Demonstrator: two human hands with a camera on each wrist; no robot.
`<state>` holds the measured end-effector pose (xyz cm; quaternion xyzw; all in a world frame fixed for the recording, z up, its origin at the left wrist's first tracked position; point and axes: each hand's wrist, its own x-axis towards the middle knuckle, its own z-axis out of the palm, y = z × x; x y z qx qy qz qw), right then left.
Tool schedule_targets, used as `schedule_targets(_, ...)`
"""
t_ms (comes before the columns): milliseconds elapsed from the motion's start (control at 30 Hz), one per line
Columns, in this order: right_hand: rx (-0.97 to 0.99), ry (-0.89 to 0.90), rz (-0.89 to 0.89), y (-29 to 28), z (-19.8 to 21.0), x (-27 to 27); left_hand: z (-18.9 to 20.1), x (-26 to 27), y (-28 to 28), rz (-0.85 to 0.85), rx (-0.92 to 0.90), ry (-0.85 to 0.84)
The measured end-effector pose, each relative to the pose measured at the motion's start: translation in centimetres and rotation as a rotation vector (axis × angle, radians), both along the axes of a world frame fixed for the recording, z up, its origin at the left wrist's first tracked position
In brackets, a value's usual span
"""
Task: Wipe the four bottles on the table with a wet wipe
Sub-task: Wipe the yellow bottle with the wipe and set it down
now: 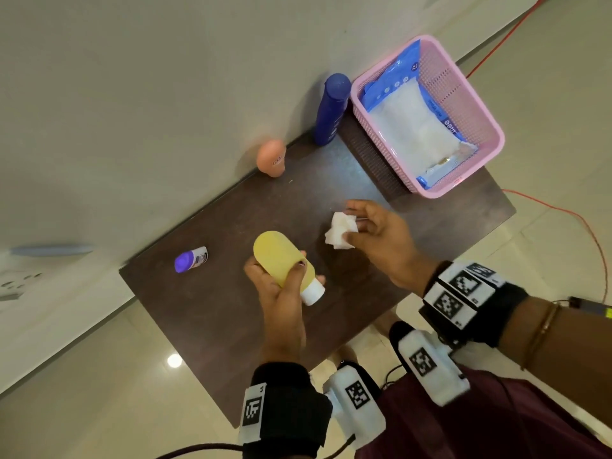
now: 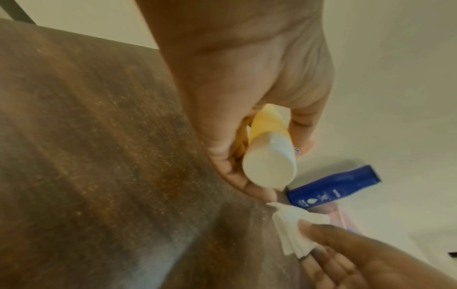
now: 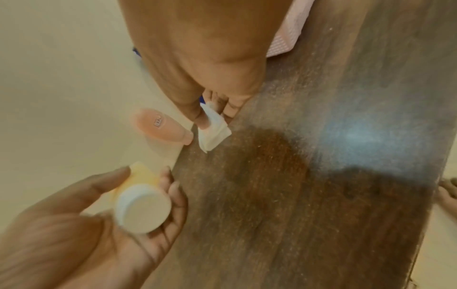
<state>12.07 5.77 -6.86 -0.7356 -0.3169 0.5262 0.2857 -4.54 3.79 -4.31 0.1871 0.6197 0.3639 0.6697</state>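
My left hand (image 1: 281,286) grips a yellow bottle (image 1: 280,256) with a white cap (image 1: 312,292), held tilted above the dark table (image 1: 231,319); the cap (image 2: 269,166) points toward the wrist camera. My right hand (image 1: 374,236) pinches a crumpled white wet wipe (image 1: 341,230) a short way right of the bottle, apart from it. The wipe (image 2: 291,232) hangs from thumb and fingers. An orange bottle (image 1: 272,158), a tall blue bottle (image 1: 332,109) and a small purple-capped bottle (image 1: 191,259) stand on the table.
A pink basket (image 1: 463,94) holding a blue wet-wipe pack (image 1: 414,127) stands at the table's far right corner, beside the blue bottle. The table's back edge meets a pale wall. A red cable (image 1: 583,226) runs over the floor on the right.
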Motion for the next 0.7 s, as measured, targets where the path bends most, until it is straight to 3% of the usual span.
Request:
schedule_targets(133, 0.248, -0.084, -0.001, 0.2, 3.0, -1.0, 1.2, 0.5, 0.7, -0.011, 0.047, -0.131)
schedule_targets(300, 0.583, -0.157, 0.148, 2.2, 5.1, -2.5, 1.8, 1.4, 1.6, 0.006, 0.062, -0.147)
schedule_targets(500, 0.778, -0.359, 0.804, 1.5, 5.1, -3.1, 2.5, 2.7, 2.1, 0.058, 0.151, -0.184)
schedule_targets(700, 0.830, -0.383, 0.906, 0.6, 4.7, -0.4, 2.7, 2.9, 1.9, 0.065, 0.067, -0.193)
